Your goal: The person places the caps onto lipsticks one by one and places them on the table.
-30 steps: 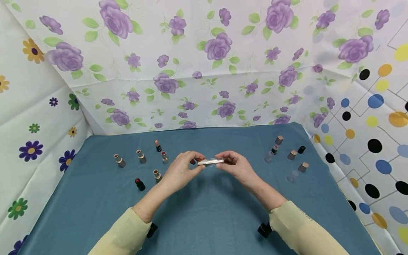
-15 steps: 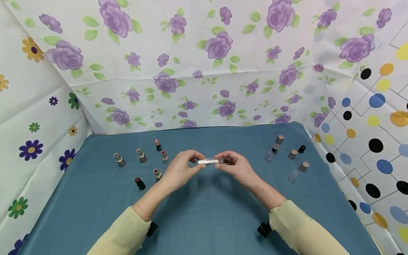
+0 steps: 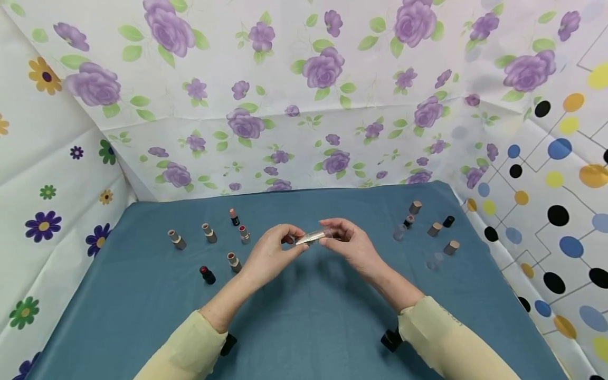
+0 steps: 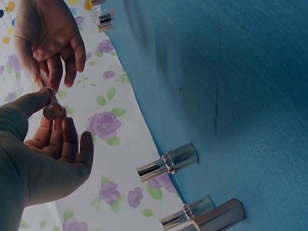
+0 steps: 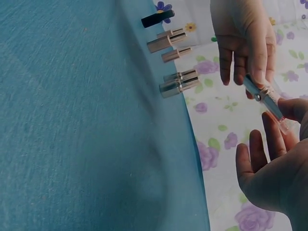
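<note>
A slim silver lipstick [image 3: 311, 237] is held level with the middle of the blue cloth, its right end tilted up. My left hand [image 3: 271, 254] pinches its left end between thumb and fingers. At the other end, my right hand [image 3: 352, 247] pinches a see-through part, apparently a clear cap [image 5: 284, 126]. In the right wrist view the lipstick [image 5: 262, 97] spans both hands, with a small ring round its middle. Seen end-on in the left wrist view, its round base [image 4: 53, 111] shows at my left fingertips. Whether cap and body are fully joined, I cannot tell.
On the left of the blue cloth [image 3: 304, 327] stand several uncapped lipsticks [image 3: 209, 233], including a black one [image 3: 207, 275]. Several caps [image 3: 434, 229], some clear [image 3: 434, 260], and one small lipstick [image 3: 409, 221] are at the right. Patterned sheets [image 3: 285, 105] wall in the back and sides.
The lipstick has gone from nearly level to tilted, its right end rising with my right fingers. Both hands keep hold of it. The head view has shifted slightly.
</note>
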A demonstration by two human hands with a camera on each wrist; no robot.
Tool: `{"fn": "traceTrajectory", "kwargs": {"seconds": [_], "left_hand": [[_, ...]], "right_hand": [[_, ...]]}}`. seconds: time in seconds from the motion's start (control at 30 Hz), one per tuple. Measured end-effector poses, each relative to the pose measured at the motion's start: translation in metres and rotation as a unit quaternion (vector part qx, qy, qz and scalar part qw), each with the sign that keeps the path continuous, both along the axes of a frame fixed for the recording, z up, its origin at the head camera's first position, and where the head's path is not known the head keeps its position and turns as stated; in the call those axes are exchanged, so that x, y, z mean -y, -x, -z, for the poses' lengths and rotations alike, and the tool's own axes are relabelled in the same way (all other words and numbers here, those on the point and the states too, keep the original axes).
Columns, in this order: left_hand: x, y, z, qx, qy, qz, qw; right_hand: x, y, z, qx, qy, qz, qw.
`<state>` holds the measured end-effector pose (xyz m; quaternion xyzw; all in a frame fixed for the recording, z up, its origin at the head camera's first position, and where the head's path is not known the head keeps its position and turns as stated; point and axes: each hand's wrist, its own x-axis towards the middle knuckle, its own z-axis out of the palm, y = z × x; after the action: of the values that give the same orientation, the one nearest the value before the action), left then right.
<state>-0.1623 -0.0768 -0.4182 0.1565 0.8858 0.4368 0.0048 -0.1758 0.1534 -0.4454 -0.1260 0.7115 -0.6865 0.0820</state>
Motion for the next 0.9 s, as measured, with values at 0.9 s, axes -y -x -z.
{"fn": "traceTrajectory", "kwargs": {"seconds": [0.9], "left_hand": [[-0.014, -0.006, 0.030, 0.063, -0.110, -0.011, 0.9919]], "right_hand": [[0.011, -0.005, 0.011, -0.002, -0.054, 0.035, 0.9979]]}}
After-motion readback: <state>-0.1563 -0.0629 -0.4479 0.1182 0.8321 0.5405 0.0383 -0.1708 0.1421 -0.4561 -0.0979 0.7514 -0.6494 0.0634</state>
